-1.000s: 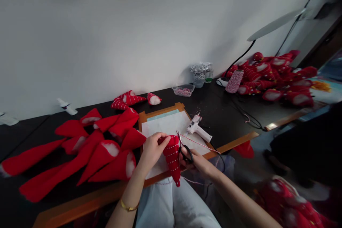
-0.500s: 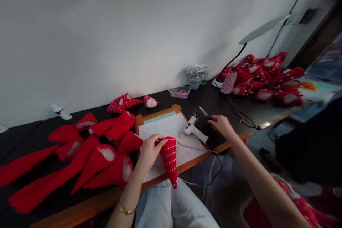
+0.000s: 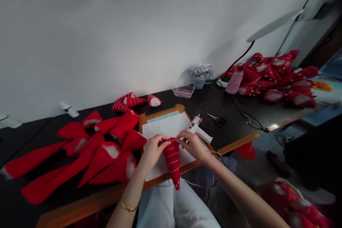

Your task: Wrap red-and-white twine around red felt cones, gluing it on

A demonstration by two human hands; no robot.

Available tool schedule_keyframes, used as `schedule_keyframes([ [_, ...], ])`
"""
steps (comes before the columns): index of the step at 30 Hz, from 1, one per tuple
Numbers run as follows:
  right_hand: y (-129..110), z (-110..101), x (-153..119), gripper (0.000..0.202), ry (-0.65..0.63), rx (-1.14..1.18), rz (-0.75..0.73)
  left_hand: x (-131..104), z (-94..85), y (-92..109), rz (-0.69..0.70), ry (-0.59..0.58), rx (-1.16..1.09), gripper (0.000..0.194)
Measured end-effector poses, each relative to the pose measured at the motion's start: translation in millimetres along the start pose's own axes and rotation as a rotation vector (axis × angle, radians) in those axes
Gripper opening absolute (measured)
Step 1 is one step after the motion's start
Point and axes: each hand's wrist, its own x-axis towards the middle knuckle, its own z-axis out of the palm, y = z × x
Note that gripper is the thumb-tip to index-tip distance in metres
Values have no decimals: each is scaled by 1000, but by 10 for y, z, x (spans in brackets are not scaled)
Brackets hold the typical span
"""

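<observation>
Between my two hands is a red cone-shaped felt hat [image 3: 172, 160], wound with red-and-white twine, its tip pointing down toward my lap. My left hand [image 3: 154, 148] pinches the wide upper edge on the left. On the right of that same edge my right hand [image 3: 192, 146] closes its fingertips on the hat; whether it also grips the twine end is hidden. Behind my right hand lies a white hot glue gun [image 3: 200, 131] on the paper. Black-handled scissors [image 3: 218, 119] rest on the table, blades partly apart. A length of twine [image 3: 196, 184] trails below the board's edge.
Plain red stuffed cones [image 3: 105, 153] cover the table's left side. Twine-wrapped cones [image 3: 128, 101] lie behind them, near a white bottle [image 3: 68, 109]. A plastic tray [image 3: 184, 92], a twine spool [image 3: 234, 82], a lamp [image 3: 274, 26] and a heap of decorated cones [image 3: 278, 78] stand along the back right.
My right hand has put the scissors down on the table and come left to the hat's upper edge. My left hand keeps its hold. The view has shifted slightly.
</observation>
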Motion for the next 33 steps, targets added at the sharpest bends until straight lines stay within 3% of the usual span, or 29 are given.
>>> schedule_keyframes([
  [6,-100,-11,58,29,-59,393,223,-78,22,93,131,74,63,19],
  [10,-233,-18,94,33,-19,566,327,-163,28,251,61,114,-26,15],
  [13,-409,-60,80,28,32,495,233,-218,16,373,-80,139,-246,16],
  [17,-644,-117,32,12,133,251,-54,-254,0,490,-79,188,-571,22],
  [22,-674,-120,-8,8,91,27,-313,-246,39,483,-176,154,-842,32],
  [24,-626,-106,-15,8,61,15,-357,-241,54,438,-200,160,-829,33],
  [28,-577,-103,-16,8,51,25,-338,-254,18,388,-123,171,-752,27],
  [33,-797,-189,-80,4,81,58,-299,-299,-79,480,-48,125,-820,19],
])
